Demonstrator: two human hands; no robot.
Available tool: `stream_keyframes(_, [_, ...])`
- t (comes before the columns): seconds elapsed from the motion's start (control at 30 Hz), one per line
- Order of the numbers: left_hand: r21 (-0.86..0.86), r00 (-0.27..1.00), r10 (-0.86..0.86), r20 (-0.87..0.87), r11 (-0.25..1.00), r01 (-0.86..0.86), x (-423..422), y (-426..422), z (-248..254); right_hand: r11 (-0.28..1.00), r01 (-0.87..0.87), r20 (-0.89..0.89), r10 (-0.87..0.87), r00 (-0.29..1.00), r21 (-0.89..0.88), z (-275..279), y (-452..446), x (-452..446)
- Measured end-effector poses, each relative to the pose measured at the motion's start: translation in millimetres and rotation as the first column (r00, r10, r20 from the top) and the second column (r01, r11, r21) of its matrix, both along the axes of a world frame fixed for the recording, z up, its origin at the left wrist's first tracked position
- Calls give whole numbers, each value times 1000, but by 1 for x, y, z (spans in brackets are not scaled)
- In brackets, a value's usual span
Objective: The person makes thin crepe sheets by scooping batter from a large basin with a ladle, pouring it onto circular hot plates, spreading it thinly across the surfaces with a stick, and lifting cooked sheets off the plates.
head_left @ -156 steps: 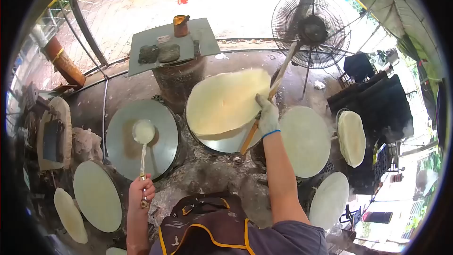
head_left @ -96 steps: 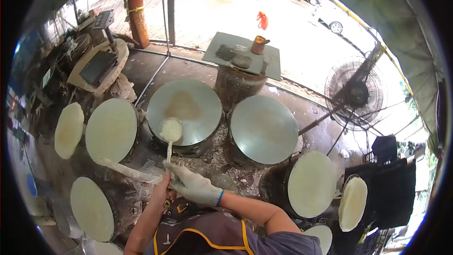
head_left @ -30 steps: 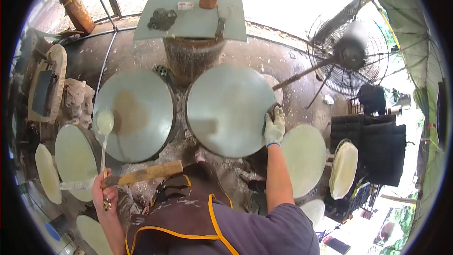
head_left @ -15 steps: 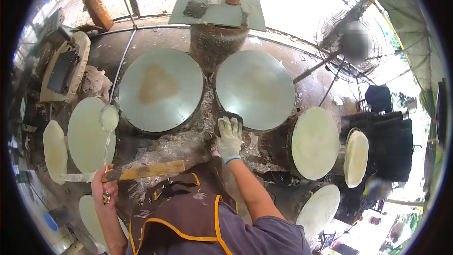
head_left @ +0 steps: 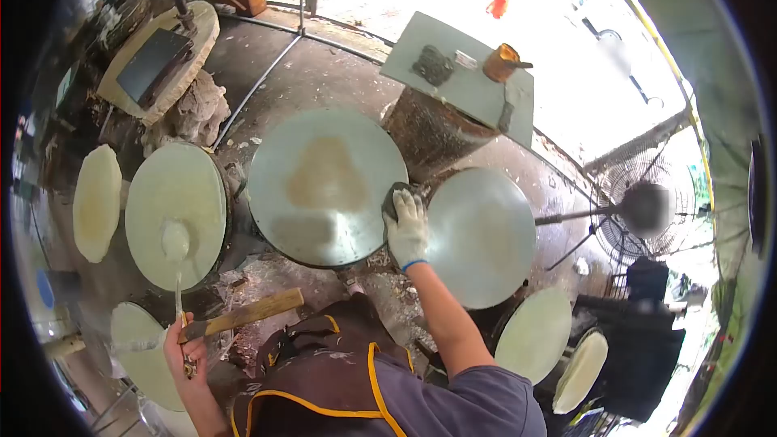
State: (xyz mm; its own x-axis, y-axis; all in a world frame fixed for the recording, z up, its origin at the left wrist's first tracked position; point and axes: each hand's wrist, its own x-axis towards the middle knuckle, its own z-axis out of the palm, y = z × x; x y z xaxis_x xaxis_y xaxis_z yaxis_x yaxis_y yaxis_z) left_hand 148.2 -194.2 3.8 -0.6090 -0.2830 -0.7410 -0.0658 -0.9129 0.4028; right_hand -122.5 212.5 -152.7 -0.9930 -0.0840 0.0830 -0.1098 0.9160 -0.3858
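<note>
My left hand (head_left: 184,348) is closed round the handle of a ladle (head_left: 176,241) and a wooden-handled scraper (head_left: 251,312). The ladle's bowl is over a round griddle covered in pale batter (head_left: 176,186). Gloved in white, my right hand (head_left: 408,231) presses a dark pad (head_left: 395,198), partly hidden under the fingers, at the right edge of a bare griddle (head_left: 328,186). This griddle has a brown patch in its middle. Just right of the glove is a second bare griddle (head_left: 483,235).
A grey board (head_left: 453,89) on a drum holds a rusty can (head_left: 502,63) and a dark clump. A fan (head_left: 645,209) stands at right. Batter-covered griddles (head_left: 534,336) and stacked flat sheets (head_left: 581,372) are at lower right. A wooden stand (head_left: 202,36) is at upper left.
The view has turned left. My right hand let go of the scraper, now in my left hand, and took the dark pad, moving from the right bare griddle to the left one.
</note>
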Motion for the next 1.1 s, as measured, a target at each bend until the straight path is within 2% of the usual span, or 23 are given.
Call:
stream_keyframes(0.1, [20,995,94,22,995,-95,-6,7,1,950,58,-21,-67,998,-306,-4,-1,-51])
stream_keyframes(0.13, [35,994,107,14,994,-108,-9,7,-1,944,58,6,-59,998,-326,4,-2,-72])
stream_keyframes(0.23, [32,982,191,-1,981,-191,-12,15,-2,963,-25,-17,22,1000,-270,-9,-15,-130])
stream_keyframes(0.3, [27,968,252,15,967,-252,-5,21,4,975,-126,-92,110,990,-185,-16,-36,-168])
stream_keyframes(0.5, [-19,933,360,19,933,-360,29,31,12,895,-446,-75,445,892,6,-9,-165,-244])
stream_keyframes(0.6, [-92,902,424,78,904,-417,48,33,18,761,-649,-121,642,757,-22,-6,-233,-228])
stream_keyframes(0.7, [-114,900,434,37,897,-428,78,26,13,572,-820,-17,820,572,30,19,-277,-174])
stream_keyframes(0.77, [-87,898,438,-31,894,-439,95,18,9,451,-892,-50,892,449,35,18,-288,-127])
stream_keyframes(0.83, [-60,894,444,-62,892,-447,110,10,8,311,-947,68,946,317,85,24,-286,-75])
stream_keyframes(0.93, [-52,883,469,-21,882,-469,126,-1,11,14,-968,128,991,48,250,28,-264,-22])
stream_keyframes(1.03, [-82,876,481,48,876,-476,143,-11,11,-69,-978,266,964,-15,196,37,-262,-3])
stream_keyframes(1.07, [-85,881,470,54,881,-465,152,-14,7,60,-985,281,954,103,160,43,-268,-10])
stream_keyframes(1.1, [-88,888,456,63,888,-450,160,-17,5,131,-968,242,953,183,215,44,-275,-19])
